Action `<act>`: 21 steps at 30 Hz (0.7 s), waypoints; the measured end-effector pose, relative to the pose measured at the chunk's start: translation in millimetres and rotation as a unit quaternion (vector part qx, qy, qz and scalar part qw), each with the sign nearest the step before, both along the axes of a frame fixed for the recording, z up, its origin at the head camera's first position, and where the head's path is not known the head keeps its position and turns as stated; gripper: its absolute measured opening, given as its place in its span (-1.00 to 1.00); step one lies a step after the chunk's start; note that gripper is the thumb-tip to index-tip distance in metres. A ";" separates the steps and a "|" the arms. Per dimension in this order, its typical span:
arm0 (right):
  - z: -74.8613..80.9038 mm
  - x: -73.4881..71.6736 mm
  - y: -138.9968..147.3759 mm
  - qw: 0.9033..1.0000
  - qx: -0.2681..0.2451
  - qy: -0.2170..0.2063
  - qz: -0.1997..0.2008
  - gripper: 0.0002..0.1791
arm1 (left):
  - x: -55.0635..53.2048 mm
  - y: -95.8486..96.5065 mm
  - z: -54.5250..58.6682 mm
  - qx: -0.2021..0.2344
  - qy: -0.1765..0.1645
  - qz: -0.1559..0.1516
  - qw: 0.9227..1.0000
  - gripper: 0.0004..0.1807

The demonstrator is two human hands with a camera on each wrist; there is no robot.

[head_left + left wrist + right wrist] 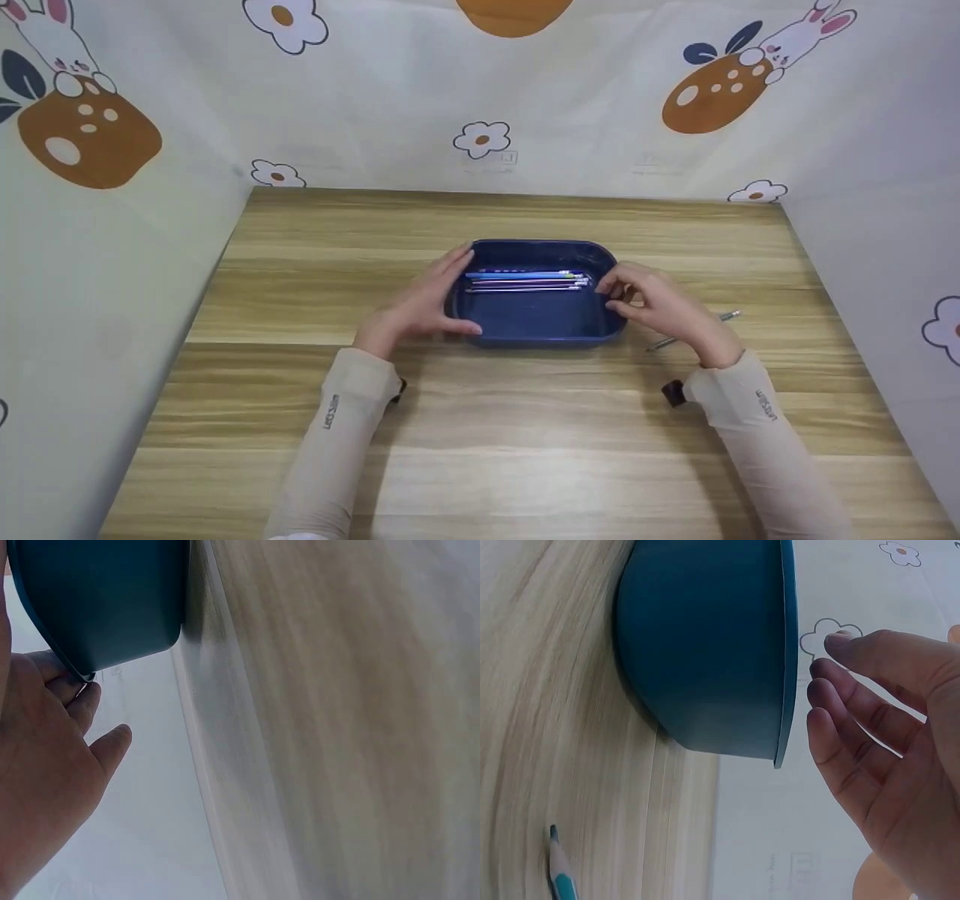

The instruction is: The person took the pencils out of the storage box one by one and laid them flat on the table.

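Note:
A dark blue rectangular box (pixel 540 342) with rounded corners stands on the table, its long side facing me. Several pencils (pixel 525 284) with eraser ends to the right lie side by side in its back half. My left hand (pixel 420 304) holds the box's left end, thumb at the near rim and fingers at the far left corner. Over the right rim hovers my right hand (pixel 649 300), fingers loosely bent with a gap to the thumb and nothing between them. Another pencil (pixel 561 874), sharpened, lies on the table to the right, partly hidden beneath the right wrist in the head view.
The wood-grain table (pixel 517 442) runs back to a patterned cloth wall (pixel 390 112) with flowers and rabbits. Similar cloth rises at both sides. A small black wrist camera (pixel 675 393) sits below the right cuff.

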State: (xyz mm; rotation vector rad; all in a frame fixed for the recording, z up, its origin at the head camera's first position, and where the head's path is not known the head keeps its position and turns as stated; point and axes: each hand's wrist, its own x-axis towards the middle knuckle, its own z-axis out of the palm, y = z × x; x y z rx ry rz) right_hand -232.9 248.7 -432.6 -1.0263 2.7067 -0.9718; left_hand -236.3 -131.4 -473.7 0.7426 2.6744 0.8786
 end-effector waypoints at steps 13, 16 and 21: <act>-4.6 -4.4 -18.0 1.000 -0.008 -0.003 0.019 -0.79 | -0.7 -1.2 -0.9 -0.010 0.023 -0.012 1.000 0.35; -5.2 -6.1 -22.7 1.000 -0.007 -0.009 0.024 -0.79 | -0.5 -1.0 0.1 -0.011 0.020 -0.011 1.000 0.35; -6.2 -9.1 -30.6 0.999 0.001 -0.013 0.032 -0.80 | -0.2 -0.6 0.8 -0.012 0.016 -0.009 1.000 0.36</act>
